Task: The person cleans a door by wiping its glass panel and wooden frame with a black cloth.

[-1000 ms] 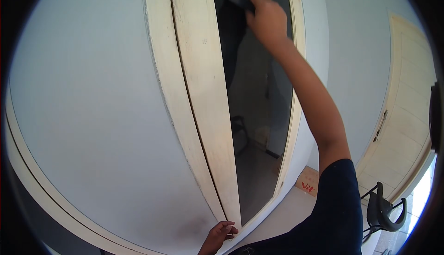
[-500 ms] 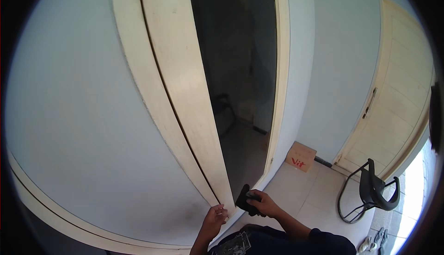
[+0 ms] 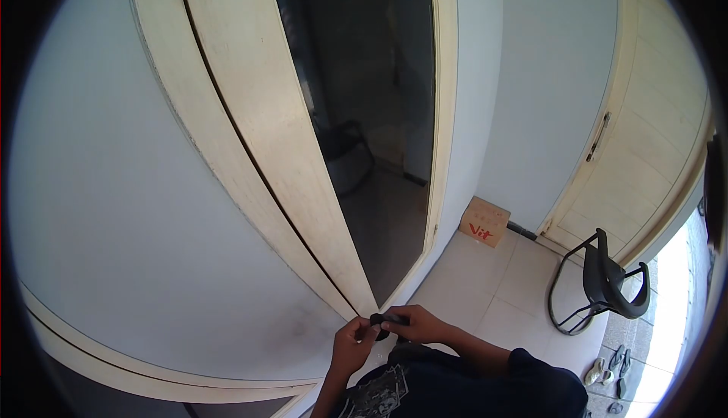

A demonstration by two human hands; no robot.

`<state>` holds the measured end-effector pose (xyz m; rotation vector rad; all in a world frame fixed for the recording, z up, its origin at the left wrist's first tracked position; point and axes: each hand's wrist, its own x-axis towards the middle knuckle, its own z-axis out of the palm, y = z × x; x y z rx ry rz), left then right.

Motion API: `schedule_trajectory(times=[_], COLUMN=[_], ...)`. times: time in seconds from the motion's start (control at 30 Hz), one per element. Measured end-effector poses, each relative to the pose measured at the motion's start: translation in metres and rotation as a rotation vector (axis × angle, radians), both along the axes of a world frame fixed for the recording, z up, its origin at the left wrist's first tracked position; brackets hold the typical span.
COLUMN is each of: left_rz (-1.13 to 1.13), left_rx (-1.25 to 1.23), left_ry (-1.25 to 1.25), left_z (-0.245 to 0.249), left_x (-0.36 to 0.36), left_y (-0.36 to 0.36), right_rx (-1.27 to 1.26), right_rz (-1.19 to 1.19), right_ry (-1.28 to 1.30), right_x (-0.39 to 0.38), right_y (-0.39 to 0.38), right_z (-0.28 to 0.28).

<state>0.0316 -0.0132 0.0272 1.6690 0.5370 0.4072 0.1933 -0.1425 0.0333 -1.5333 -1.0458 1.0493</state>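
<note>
A small black object (image 3: 379, 325) is held between both hands, close to the person's body at the bottom of the view. My right hand (image 3: 411, 322) is closed around its right side. My left hand (image 3: 355, 344) has its fingertips pinched on its left side. Both hands nearly meet just below the lower end of the cream window frame (image 3: 303, 183) with its dark glass (image 3: 371, 114). What exactly the black object is cannot be made out, as the fingers cover much of it.
A cardboard box (image 3: 485, 222) sits on the tiled floor (image 3: 470, 289) by the far wall. Right of it are a cream door (image 3: 644, 130) and a black chair (image 3: 607, 281). Several sandals (image 3: 607, 369) lie at the lower right. A pale wall (image 3: 167, 243) stands at the left.
My left hand has closed in on the black object, where before it was apart from it. My right hand has moved left and slightly up with the object. The view has shifted.
</note>
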Motion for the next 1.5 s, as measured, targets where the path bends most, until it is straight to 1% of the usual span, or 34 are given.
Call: schedule_trajectory(times=[0.03, 0.07, 0.13, 0.2, 0.27, 0.3, 0.33, 0.37, 0.4, 0.47, 0.5, 0.53, 0.57, 0.6, 0.63, 0.67, 0.7, 0.73, 0.77, 0.8, 0.83, 0.9, 0.93, 0.97, 1.0, 1.07, 1.13, 1.17, 1.23, 1.27, 1.33, 1.4, 1.47, 1.5], left_rz=[0.047, 0.094, 0.106, 0.117, 0.115, 0.114, 0.094, 0.074, 0.073, -0.108, -0.107, -0.155, -0.203, -0.204, -0.232, -0.261, -0.264, -0.274, -0.283, -0.284, -0.278, -0.271, -0.261, -0.25, -0.246, -0.215, -0.207, -0.203, -0.203, -0.204, -0.205, -0.206, -0.203, -0.212], left_rx=[0.045, 0.091, 0.116, 0.14, 0.062, 0.063, -0.015, -0.094, -0.095, -0.18, -0.181, -0.164, -0.147, -0.148, -0.138, -0.127, -0.127, -0.118, -0.107, -0.105, -0.096, -0.086, -0.1, -0.114, -0.114, -0.188, -0.226, -0.264, -0.277, -0.282, -0.27, -0.253, -0.211, -0.19], left_ry=[0.04, 0.079, 0.099, 0.121, 0.098, 0.097, 0.042, -0.014, -0.015, 0.085, 0.086, 0.066, 0.047, 0.052, 0.102, 0.151, 0.154, 0.187, 0.218, 0.219, 0.204, 0.19, 0.174, 0.16, 0.167, 0.145, 0.141, 0.141, 0.151, 0.156, 0.157, 0.162, 0.169, 0.152], left_z=[0.0, 0.001, 0.0, -0.003, -0.005, -0.004, -0.002, -0.001, -0.003, -0.011, -0.011, -0.011, -0.011, -0.007, -0.002, 0.001, 0.002, 0.002, 0.001, -0.002, -0.009, -0.011, -0.01, -0.009, -0.008, -0.005, -0.003, -0.003, -0.005, -0.005, -0.006, -0.006, -0.004, 0.0], left_x=[-0.003, -0.006, -0.011, -0.014, -0.016, -0.015, -0.012, -0.01, -0.01, -0.01, -0.009, -0.007, -0.006, -0.006, -0.005, -0.005, -0.005, -0.005, -0.005, -0.004, -0.004, 0.003, 0.004, 0.004, 0.003, 0.006, 0.008, 0.008, 0.007, 0.009, 0.012, 0.016, 0.022, 0.026], left_y=[0.0, 0.0, 0.002, 0.002, 0.002, 0.0, -0.004, -0.006, -0.006, -0.006, -0.009, -0.013, -0.015, -0.015, -0.016, -0.016, -0.016, -0.014, -0.012, -0.01, -0.008, -0.006, -0.007, -0.007, -0.008, -0.007, -0.008, -0.008, -0.006, -0.005, 0.0, 0.005, 0.008, 0.008], right_rx=[-0.033, -0.032, 0.092, 0.137, 0.18, 0.13, 0.08, 0.082, 0.104, 0.123, 0.243, 0.364, 0.33, 0.294, 0.315, 0.386, 0.484, 0.58, 0.551, 0.713, 0.801, 0.823, 0.821, 0.847, 0.874, 0.848, 0.68, 0.676, 0.629, 0.628, 0.741, 0.855, 0.844, 0.842], right_rz=[-0.04, -0.038, -0.143, -0.162, -0.182, -0.185, -0.189, -0.189, -0.226, -0.262, -0.408, -0.553, -0.669, -0.787, -0.933, -1.045, -1.126, -1.21, -1.309, -1.329, -1.338, -1.307, -1.306, -1.223, -1.139, -1.105, -1.065, -1.063, -1.098, -1.097, -1.131, -1.108, -1.1, -1.091], right_ry=[0.052, 0.052, -0.115, -0.114, -0.11, -0.054, 0.002, 0.0, -0.026, -0.053, -0.166, -0.279, -0.314, -0.347, -0.414, -0.488, -0.481, -0.566, -0.596, -0.64, -0.717, -0.729, -0.725, -0.776, -0.824, -0.857, -0.865, -0.865, -0.746, -0.75, -0.713, -0.752, -0.703, -0.653], right_x=[-0.004, -0.008, -0.014, -0.017, -0.017, -0.016, -0.015, -0.013, -0.01, 0.0, 0.011, 0.025, 0.051, 0.085, 0.121, 0.161, 0.196, 0.221, 0.241, 0.273, 0.291, 0.313, 0.319, 0.323, 0.326, 0.328, 0.327, 0.327, 0.322, 0.328, 0.331, 0.327, 0.325, 0.324], right_y=[0.002, 0.005, 0.012, 0.017, 0.017, 0.017, 0.017, 0.017, 0.016, 0.017, 0.021, 0.025, 0.03, 0.036, 0.042, 0.049, 0.056, 0.062, 0.07, 0.084, 0.096, 0.114, 0.12, 0.127, 0.134, 0.137, 0.132, 0.134, 0.136, 0.14, 0.152, 0.152, 0.149, 0.149], right_z=[0.0, -0.004, -0.009, -0.006, 0.003, 0.008, 0.011, 0.011, 0.009, 0.003, -0.003, -0.01, -0.014, -0.013, -0.003, 0.009, 0.03, 0.062, 0.093, 0.106, 0.126, 0.159, 0.161, 0.16, 0.155, 0.126, 0.094, 0.081, 0.064, 0.065, 0.091, 0.154, 0.189, 0.195])
